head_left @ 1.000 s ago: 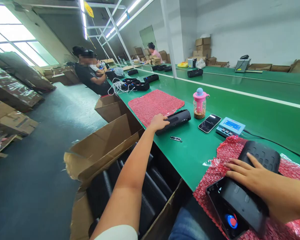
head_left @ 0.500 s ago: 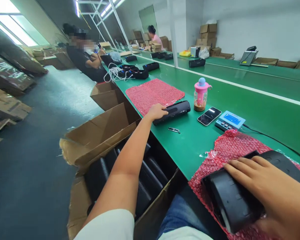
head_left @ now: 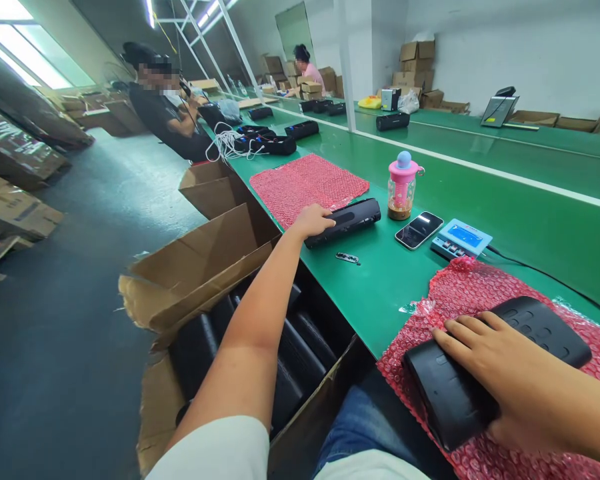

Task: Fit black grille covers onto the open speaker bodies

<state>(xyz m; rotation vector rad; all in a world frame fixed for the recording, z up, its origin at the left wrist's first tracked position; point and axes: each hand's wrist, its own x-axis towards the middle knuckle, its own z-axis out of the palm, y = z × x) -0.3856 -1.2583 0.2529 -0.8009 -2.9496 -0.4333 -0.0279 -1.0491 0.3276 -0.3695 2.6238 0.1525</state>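
Note:
My left hand (head_left: 314, 223) reaches forward with its fingers over the near end of a long black speaker housing (head_left: 355, 217), which lies partly beside a sheet of pink bubble wrap. On the right, my right hand (head_left: 500, 363) is wrapped over a second black speaker housing (head_left: 450, 393). Round-edged marks show on its far end, and its underside is hidden. It lies on another pink bubble wrap sheet (head_left: 470, 287) at the table edge. A small dark oval plate (head_left: 347, 257) lies on the green table between the hands.
Farther right stand a bottle with a pink lid (head_left: 403, 187), a phone (head_left: 419, 230) and a blue device with a screen (head_left: 463, 239) and cable. Below the edge, a cardboard box (head_left: 195, 280) holds several black housings. White cables (head_left: 227, 143) and a seated person (head_left: 165, 107) are farther along.
My right hand has shifted slightly left with its housing. The housing's far part has drawn inward, and the gap along its upper side no longer shows. My left hand stays put.

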